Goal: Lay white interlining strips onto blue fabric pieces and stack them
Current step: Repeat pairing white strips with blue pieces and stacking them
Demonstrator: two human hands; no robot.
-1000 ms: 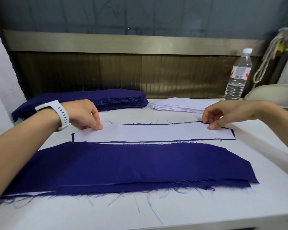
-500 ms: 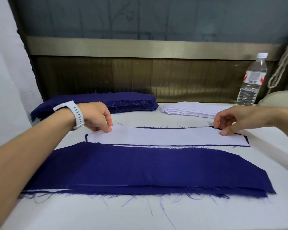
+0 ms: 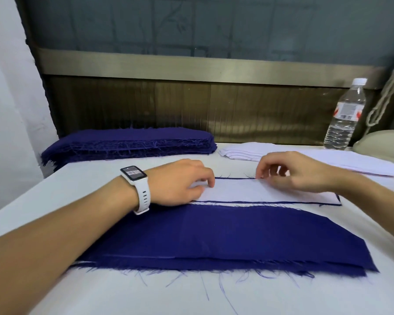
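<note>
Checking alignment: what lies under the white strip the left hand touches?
A blue fabric piece; only thin edges show past the white strip, near, far and right. The rest is covered; the left hand hides its left end.

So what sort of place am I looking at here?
Most likely a garment workshop's prep table: a thick stack of cut blue fabric pieces, a pile of white interlining strips beside it, and one strip laid flat in front.

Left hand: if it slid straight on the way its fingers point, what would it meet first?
The left hand points rightward along the white interlining strip it rests on, so it would likely meet the right hand first, at its curled fingers. Blur leaves their height above the strip unclear.
</note>
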